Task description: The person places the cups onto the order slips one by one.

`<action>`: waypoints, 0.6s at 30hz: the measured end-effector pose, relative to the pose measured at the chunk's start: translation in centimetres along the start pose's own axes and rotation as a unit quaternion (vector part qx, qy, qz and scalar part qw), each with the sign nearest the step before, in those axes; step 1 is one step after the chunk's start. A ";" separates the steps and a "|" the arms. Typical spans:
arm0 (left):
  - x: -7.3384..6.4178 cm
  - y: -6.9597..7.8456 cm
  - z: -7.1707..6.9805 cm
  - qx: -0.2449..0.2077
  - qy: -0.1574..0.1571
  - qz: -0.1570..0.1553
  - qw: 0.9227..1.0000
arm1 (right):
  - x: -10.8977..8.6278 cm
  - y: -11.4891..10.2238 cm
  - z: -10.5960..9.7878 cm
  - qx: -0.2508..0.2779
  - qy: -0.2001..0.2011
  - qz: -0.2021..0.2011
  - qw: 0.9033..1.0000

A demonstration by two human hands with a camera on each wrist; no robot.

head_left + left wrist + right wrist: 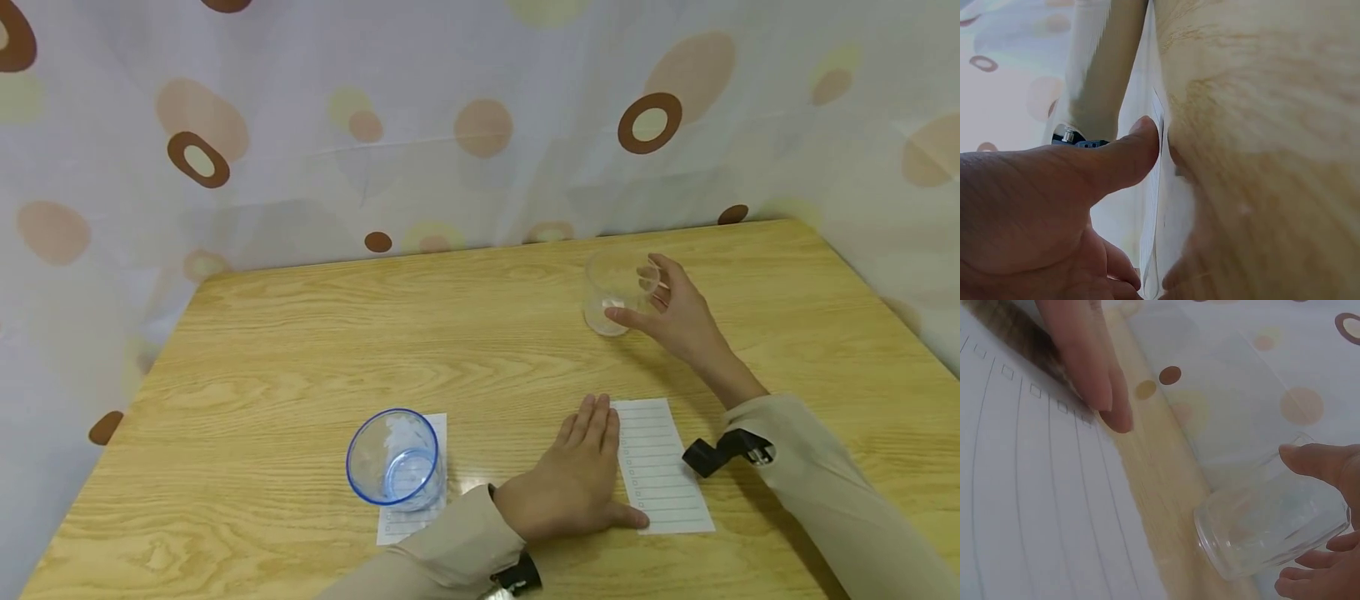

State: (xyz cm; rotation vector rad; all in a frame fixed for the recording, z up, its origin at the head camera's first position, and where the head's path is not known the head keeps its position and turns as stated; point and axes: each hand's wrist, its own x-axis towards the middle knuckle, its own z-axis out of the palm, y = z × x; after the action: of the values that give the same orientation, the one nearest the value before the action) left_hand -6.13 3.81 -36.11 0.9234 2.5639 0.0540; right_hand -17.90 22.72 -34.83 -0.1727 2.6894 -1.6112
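Observation:
My right hand (678, 315) holds a clear drinking glass (613, 292) at the back right of the table, thumb on the near side and fingers around the far side. The right wrist view shows that glass (1260, 528) between thumb and fingers. My left hand (577, 483) lies with straight fingers along the left edge of a lined white checklist sheet (663, 467), its thumb spread over the bottom edge. In the left wrist view the sheet (1150, 206) appears nearly edge-on beside the thumb.
A blue-rimmed glass (393, 458) stands upright on a second lined sheet (397, 531), left of my left forearm. Both lie on a wood-grain table (300, 358). Behind its far edge hangs a dotted curtain (420, 100). A black wrist camera (723, 452) sits on my right sleeve.

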 end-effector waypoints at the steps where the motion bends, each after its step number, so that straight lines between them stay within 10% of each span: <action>1: 0.0 0.0 0.0 0.000 0.000 0.000 1.000 | 0.0 0.1 0.0 0.002 -0.001 -0.001 1.000; 18: 0.0 0.0 0.2 0.018 -0.009 0.004 1.000 | 0.4 0.6 0.5 0.020 0.001 -0.013 1.000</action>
State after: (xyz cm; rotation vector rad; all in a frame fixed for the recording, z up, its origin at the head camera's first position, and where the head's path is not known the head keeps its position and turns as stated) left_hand -6.06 3.78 -36.29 0.9429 2.5534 0.0008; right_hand -18.31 22.49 -35.54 -0.2061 2.6658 -1.6715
